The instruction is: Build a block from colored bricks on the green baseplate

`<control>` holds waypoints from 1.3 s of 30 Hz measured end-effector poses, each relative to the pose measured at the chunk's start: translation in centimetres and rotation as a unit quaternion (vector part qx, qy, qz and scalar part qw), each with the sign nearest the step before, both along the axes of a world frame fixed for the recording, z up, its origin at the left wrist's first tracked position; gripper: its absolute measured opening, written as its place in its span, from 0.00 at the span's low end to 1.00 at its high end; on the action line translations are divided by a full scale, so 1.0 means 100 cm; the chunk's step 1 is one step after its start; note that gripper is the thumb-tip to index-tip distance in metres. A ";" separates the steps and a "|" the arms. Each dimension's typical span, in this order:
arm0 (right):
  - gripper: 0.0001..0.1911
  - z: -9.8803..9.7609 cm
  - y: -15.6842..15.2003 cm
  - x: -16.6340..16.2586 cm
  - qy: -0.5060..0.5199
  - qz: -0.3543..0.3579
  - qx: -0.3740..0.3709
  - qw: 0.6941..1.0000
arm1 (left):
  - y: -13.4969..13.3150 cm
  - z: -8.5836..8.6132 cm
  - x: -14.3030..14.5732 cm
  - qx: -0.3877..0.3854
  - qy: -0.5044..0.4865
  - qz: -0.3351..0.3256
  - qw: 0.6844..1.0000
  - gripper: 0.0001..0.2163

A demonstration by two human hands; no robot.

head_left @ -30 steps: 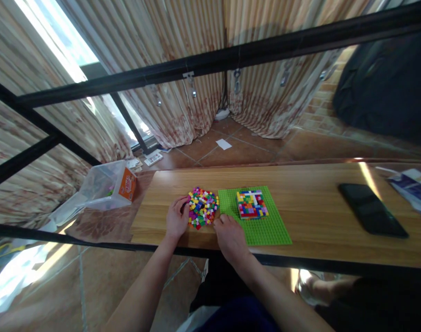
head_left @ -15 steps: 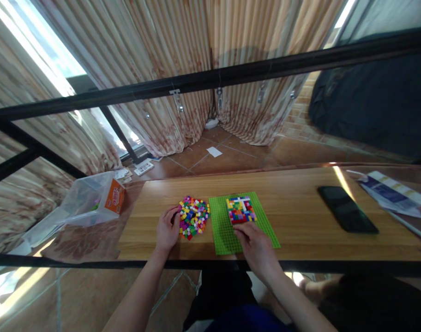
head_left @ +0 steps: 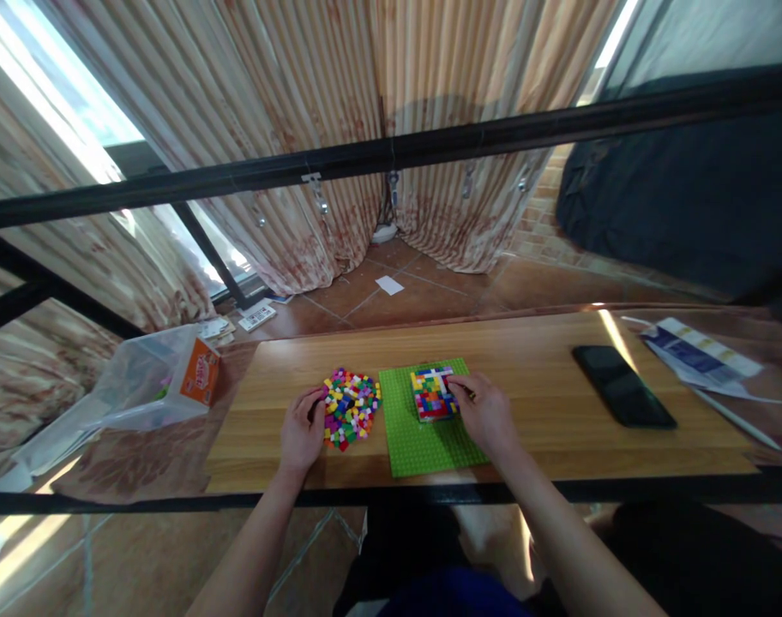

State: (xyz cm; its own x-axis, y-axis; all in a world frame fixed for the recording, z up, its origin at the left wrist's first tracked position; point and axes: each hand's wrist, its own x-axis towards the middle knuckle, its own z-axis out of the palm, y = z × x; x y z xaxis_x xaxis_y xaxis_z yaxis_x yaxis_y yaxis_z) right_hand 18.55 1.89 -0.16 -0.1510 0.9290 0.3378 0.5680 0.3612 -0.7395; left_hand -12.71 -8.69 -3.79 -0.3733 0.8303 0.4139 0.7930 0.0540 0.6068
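A green studded baseplate (head_left: 407, 446) lies on the wooden table, and a block of multicoloured building bricks (head_left: 431, 394) stands on its upper part. My right hand (head_left: 485, 411) is at the right side of that block, its thumb and fingers pinched together at the block's upper right. Whatever is between those fingertips is too small to make out. To the left of the baseplate lies a heap of small loose bricks (head_left: 351, 404) in many colours. At the heap's left edge rests my left hand (head_left: 303, 433), fingers curled and touching the bricks; what they hold, if anything, is hidden.
A black phone (head_left: 623, 386) lies on the right of the table (head_left: 538, 428), with printed packaging (head_left: 706, 351) beyond it. On the left stands a clear plastic bin (head_left: 150, 377) with an orange label. A dark metal bar (head_left: 339, 156) crosses in front of the curtains.
My right hand has moved from the near edge of the brick block up to its right side. My left hand stays at the heap. The whole view has shifted slightly.
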 end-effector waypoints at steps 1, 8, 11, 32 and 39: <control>0.15 -0.001 0.000 -0.001 -0.008 0.002 0.000 1.000 | 0.000 0.000 0.000 0.000 0.000 0.000 1.000 0.13; 0.15 -0.003 -0.001 -0.004 -0.067 -0.014 0.015 0.998 | 0.000 0.001 0.002 0.001 -0.003 -0.002 1.000 0.12; 0.16 -0.002 -0.003 -0.007 -0.110 -0.031 0.030 0.993 | 0.000 0.001 0.002 0.002 -0.006 -0.002 1.000 0.12; 0.16 -0.006 -0.006 -0.002 -0.108 -0.004 0.058 0.992 | 0.000 -0.001 0.006 0.005 -0.008 0.010 1.000 0.12; 0.18 -0.005 -0.001 0.001 -0.057 -0.018 0.013 0.998 | 0.000 -0.003 0.006 0.006 -0.006 0.011 1.000 0.12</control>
